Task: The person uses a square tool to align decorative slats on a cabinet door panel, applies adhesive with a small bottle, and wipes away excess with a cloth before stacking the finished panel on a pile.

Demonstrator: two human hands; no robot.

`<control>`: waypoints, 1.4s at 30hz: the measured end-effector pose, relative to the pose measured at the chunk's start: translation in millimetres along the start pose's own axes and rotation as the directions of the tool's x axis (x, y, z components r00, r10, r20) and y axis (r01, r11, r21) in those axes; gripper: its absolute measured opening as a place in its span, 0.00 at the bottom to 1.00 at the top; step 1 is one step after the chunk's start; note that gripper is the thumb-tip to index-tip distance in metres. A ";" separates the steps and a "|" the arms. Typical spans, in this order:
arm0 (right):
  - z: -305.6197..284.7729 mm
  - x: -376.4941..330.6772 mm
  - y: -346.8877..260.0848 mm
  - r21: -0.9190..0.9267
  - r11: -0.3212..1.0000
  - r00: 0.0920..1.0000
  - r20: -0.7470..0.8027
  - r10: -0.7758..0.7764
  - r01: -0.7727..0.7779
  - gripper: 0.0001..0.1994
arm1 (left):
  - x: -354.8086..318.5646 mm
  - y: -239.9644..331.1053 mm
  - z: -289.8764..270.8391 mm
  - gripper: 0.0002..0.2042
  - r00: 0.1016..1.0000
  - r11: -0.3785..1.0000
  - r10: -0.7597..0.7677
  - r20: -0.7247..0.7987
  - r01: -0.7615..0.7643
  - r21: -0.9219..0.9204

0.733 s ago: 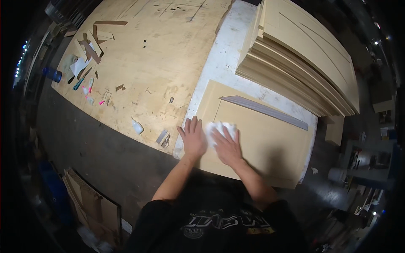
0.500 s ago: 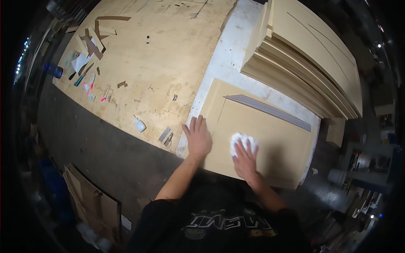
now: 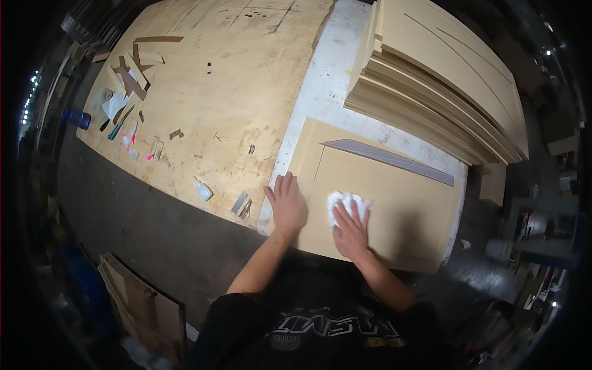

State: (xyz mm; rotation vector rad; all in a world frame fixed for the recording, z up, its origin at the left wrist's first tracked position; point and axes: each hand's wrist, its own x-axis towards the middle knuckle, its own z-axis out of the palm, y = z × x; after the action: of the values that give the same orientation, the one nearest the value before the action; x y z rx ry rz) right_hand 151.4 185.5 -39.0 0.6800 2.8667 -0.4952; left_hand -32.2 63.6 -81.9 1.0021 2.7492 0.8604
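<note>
Closest to you at 6 o'clock is your black shirt (image 3: 308, 302), with big white-outlined lettering, a round emblem and a small yellowish patch. Your hands are apart. The left hand (image 3: 288, 205) is palm-down with its fingers splayed at the left edge of the smooth beige panel (image 3: 388, 191). Your right hand (image 3: 353, 233) lies flat over the crumpled white cloth (image 3: 338, 200), fingers stretched out. That cloth sits on the panel, around 4 o'clock from the middle of your view. Along the panel's far side is a long grey strip (image 3: 391, 163), pointed at its left end.

Over at 9 o'clock you've got a small whitish bottle (image 3: 203, 190) on the scuffed plywood worktop (image 3: 246, 98). Further out, thin brown and pale wood scraps (image 3: 132, 83) are crisscrossed at 10 o'clock, and a tall stack of beige panels (image 3: 435, 86) stands between 1 and 2 o'clock.
</note>
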 end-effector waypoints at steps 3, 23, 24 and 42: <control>12.1 64.0 -35.4 0.026 0.989 0.963 -0.232 -0.136 0.146 0.27 | 8.3 7.3 -1.2 0.24 0.999 0.999 0.036 -0.009 -0.036 -0.016; 2.6 86.8 -45.2 -0.030 0.976 0.949 -0.230 -0.215 0.214 0.26 | 3.8 -0.1 0.4 0.23 0.999 0.999 0.049 -0.018 -0.049 -0.017; -4.8 77.3 -34.1 -0.060 0.975 0.960 -0.171 -0.223 0.215 0.26 | 5.0 -0.9 2.7 0.23 0.999 0.999 0.051 -0.017 -0.051 -0.005; 5.5 62.0 -30.9 -0.026 0.982 0.963 -0.193 -0.190 0.189 0.26 | 1.6 2.7 7.5 0.22 0.998 0.999 0.031 -0.056 -0.030 0.017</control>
State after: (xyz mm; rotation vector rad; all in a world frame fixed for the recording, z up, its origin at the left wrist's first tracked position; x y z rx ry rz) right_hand 82.8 182.8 -49.2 0.4788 3.1357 -0.4666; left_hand -29.9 69.9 -86.6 1.0410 2.7984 0.8858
